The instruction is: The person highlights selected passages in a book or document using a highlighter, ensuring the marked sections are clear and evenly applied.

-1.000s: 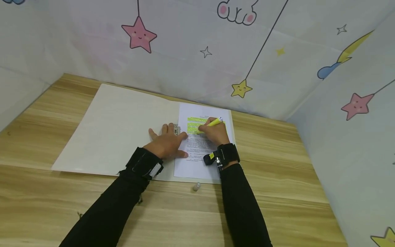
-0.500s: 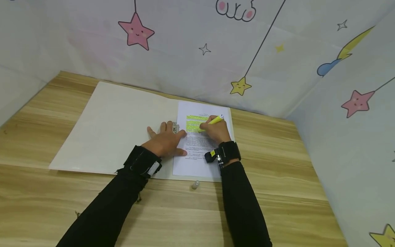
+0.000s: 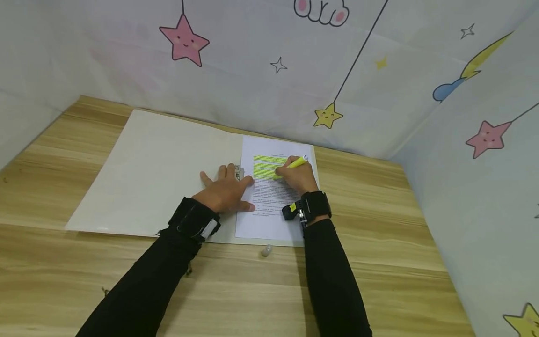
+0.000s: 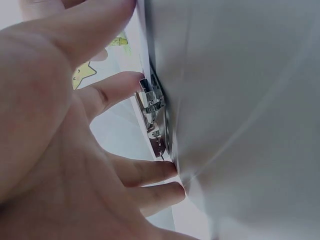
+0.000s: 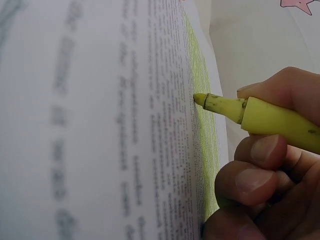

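Observation:
A printed sheet (image 3: 265,227) lies on the right side of an opened white folder (image 3: 160,164), its upper lines marked bright yellow. My right hand (image 3: 300,177) grips a yellow highlighter (image 5: 282,122), and in the right wrist view the uncapped tip meets the text at the lower edge of the yellow band. My left hand (image 3: 225,192) lies with fingers spread across the folder's middle, thumb and index finger on the sheet's left edge. Near its fingertips is the folder's metal clip (image 4: 152,107), partly covered by the hand in the head view.
A small pale cap (image 3: 266,251) lies on the wooden table (image 3: 236,290) just in front of the folder. Fabric walls (image 3: 252,93) printed with stars stand close behind the table and along its sides.
My right hand has slid slightly to the right with the highlighter along a text line. The left hand stays in place on the folder and sheet, while the head view shifts a little.

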Demonstrator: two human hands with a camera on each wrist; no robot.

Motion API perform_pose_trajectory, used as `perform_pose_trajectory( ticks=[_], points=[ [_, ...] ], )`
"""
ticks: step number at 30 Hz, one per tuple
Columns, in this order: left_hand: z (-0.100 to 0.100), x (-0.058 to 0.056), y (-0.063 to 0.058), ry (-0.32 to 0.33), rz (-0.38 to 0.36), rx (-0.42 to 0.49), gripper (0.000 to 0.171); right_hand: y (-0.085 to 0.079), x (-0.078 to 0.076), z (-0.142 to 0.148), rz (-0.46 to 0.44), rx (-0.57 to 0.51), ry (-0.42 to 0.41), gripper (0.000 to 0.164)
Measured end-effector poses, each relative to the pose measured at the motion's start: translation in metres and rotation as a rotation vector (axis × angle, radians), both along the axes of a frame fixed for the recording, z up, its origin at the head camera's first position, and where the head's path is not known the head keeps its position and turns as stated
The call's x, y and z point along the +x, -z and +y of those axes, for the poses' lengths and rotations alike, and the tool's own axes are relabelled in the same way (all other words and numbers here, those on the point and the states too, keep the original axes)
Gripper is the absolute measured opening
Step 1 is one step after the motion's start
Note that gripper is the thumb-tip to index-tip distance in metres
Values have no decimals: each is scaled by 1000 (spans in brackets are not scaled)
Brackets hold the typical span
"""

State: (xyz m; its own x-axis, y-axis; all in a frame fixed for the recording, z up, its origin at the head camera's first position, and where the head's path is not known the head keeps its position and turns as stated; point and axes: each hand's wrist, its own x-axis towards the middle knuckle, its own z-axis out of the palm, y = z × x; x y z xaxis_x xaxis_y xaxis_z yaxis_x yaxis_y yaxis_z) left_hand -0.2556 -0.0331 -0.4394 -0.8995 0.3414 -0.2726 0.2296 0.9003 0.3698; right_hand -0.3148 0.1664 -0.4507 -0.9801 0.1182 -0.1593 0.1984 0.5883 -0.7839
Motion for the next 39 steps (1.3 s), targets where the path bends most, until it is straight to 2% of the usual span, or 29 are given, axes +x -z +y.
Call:
perform_pose_trajectory(
  ticks=[8,24,32,39],
  points=[
    [0,2,-2,5,-10,-1,72,0,2,4,19,-5,-7,25],
    [1,0,1,4,-9,8,72,0,0,14,41,15,-14,27],
    [2,0,2,-3,-24,11,72,0,-1,17,25,10,-7,29],
    [3,0,2,-7,-9,9,71,0,-1,20,17,-10,-2,29]
  ],
)
